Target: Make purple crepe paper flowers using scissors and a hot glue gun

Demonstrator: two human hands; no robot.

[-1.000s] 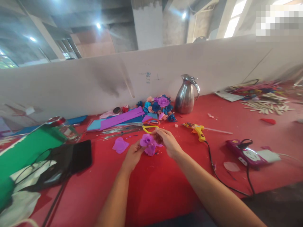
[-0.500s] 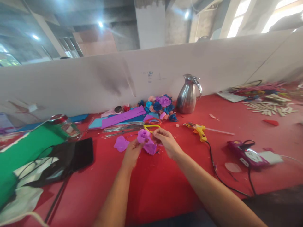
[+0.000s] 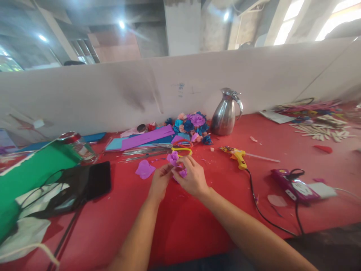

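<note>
Between my two hands is a purple paper flower [image 3: 172,158], its petals curled at the top. My left hand [image 3: 160,180] is closed on its base from the left. From the right, my right hand [image 3: 192,176] pinches at the same flower, its fingers covering part of it. More purple paper [image 3: 183,173] shows below and behind the right fingers. On the table to the left lies a loose purple paper petal [image 3: 144,169]. Just beyond the hands rest scissors [image 3: 184,151] with yellow and red handles.
Paper flowers [image 3: 193,126] are heaped by the wall beside a steel jug [image 3: 225,114]. Purple paper strips [image 3: 148,137] and thin wires [image 3: 141,152] lie left of them. A corded yellow glue gun [image 3: 239,157] and a power strip [image 3: 296,188] are right; a black phone [image 3: 99,180] is left.
My right hand has moved left and in to the flower, where its fingers now meet my left hand. The flower has turned slightly and is more covered.
</note>
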